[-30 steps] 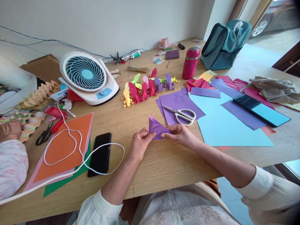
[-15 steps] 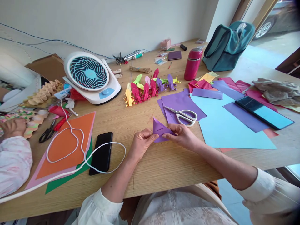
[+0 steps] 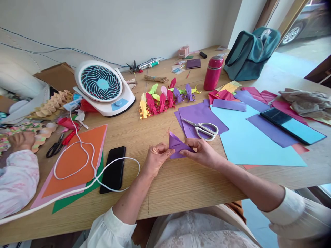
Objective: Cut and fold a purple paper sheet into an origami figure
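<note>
A small folded piece of purple paper (image 3: 177,146) is held just above the front of the wooden table. My left hand (image 3: 158,156) pinches its left side between thumb and fingers. On its right side, my right hand (image 3: 200,150) grips the paper, thumb pressed along the lower fold. Beyond my right hand, white-handled scissors (image 3: 205,130) lie partly on purple paper sheets (image 3: 199,113). Folded paper flowers (image 3: 161,98) in pink, yellow, green and purple lie in a cluster farther back.
A white fan (image 3: 103,88) stands at back left. Left of my hands are a black phone (image 3: 113,170), a white cable and orange paper (image 3: 74,162); another person's hand (image 3: 22,140) rests beyond. To the right lie light-blue paper (image 3: 258,148), another phone (image 3: 292,125) and a pink bottle (image 3: 214,73).
Both hands keep their grip on the purple paper, with almost no movement. The whole view has shifted slightly, so things appear a little lower and farther right.
</note>
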### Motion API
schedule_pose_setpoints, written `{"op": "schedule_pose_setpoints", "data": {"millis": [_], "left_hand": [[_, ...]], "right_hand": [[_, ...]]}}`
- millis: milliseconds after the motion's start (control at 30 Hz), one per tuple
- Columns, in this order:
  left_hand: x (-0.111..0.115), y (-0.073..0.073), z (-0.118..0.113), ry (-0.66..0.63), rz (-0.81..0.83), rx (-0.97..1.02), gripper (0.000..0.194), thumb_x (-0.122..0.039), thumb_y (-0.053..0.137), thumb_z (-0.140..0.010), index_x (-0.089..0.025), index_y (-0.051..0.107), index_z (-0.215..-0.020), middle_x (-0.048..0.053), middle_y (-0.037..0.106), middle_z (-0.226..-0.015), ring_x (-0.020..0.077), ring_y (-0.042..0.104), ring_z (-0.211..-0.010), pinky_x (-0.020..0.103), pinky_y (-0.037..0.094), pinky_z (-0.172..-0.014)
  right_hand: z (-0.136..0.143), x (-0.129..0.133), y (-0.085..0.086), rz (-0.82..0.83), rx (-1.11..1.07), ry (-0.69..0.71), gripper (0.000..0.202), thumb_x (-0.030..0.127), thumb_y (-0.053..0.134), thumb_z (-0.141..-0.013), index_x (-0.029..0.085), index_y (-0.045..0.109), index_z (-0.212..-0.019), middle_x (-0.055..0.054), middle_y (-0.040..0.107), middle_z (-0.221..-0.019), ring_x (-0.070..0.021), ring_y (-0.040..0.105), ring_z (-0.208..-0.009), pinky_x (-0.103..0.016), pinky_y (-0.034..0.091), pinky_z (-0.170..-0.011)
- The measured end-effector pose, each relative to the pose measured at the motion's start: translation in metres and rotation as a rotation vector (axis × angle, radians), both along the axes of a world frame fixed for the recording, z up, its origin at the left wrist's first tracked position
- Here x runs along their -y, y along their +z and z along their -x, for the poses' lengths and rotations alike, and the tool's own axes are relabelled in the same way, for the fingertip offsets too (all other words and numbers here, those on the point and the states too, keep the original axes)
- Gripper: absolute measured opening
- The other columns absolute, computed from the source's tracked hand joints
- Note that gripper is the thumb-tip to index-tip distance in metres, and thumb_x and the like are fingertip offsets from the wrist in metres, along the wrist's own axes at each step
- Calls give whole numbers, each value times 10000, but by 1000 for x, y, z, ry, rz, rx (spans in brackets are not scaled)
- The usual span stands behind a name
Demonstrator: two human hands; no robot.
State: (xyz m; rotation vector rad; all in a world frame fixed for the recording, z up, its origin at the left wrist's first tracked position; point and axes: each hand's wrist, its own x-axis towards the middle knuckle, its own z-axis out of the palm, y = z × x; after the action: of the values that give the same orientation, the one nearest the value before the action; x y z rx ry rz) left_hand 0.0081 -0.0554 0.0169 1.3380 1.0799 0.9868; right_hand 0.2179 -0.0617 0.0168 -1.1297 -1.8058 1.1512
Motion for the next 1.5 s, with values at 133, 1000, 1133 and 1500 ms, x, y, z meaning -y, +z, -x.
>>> {"op": "schedule_pose_setpoints", "data": {"millis": [133,1000,1133,1500], "left_hand": [[0,1,-1,5,32,17,342,-490,845,-677,-170,730,-645,-15,495,-666,125,437,-691,266,355,-674],[7,-1,-10,76,-73,11,267,-436,854,-684,-185,763,-668,-8,557,-658,118,481,-661,249,389,-631],[7,1,-10,91,-74,16,300,-459,857,-672,-183,744,-639,-9,539,-646,120,464,-657,250,385,-622],[6,-2,-10,64,12,88,307,-399,868,-669,-158,683,-627,-24,532,-643,112,474,-668,253,398,-658]], "right_hand": [[0,1,1,-19,11,7,337,454,624,-868,189,513,-694,25,463,-677,-120,407,-631,-269,312,-586],[6,1,-9,-2,-107,-42,389,504,687,-828,188,536,-660,33,478,-627,-106,395,-589,-259,282,-540],[7,1,-7,-19,-92,-45,391,518,679,-835,186,557,-667,30,489,-626,-107,395,-588,-263,278,-540],[7,2,1,-62,-69,-28,392,506,657,-853,185,554,-654,20,492,-634,-113,398,-601,-270,301,-564]]}}
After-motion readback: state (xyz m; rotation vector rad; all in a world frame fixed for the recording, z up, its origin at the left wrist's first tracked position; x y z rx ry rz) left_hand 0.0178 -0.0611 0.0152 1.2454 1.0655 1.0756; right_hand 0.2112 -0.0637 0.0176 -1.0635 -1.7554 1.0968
